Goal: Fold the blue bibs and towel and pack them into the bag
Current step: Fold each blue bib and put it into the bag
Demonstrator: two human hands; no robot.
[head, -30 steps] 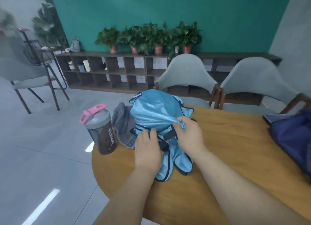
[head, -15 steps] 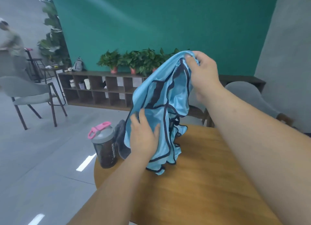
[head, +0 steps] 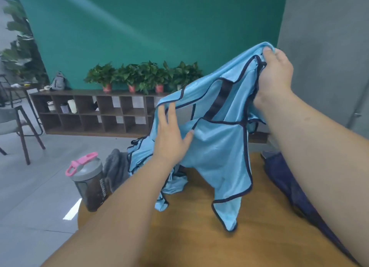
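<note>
So we're just starting the folding: one bib held up over the table, right hand gripping its top, left hand spread flat against it, probably needs laying flat next.

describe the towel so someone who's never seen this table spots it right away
Find the wooden table, then the dark shaker bottle with a pink lid at its left edge. The towel is the crumpled heap between that bottle and the blue bibs. It alone is grey and fuzzy; the bibs are shiny blue with dark trim.
</note>
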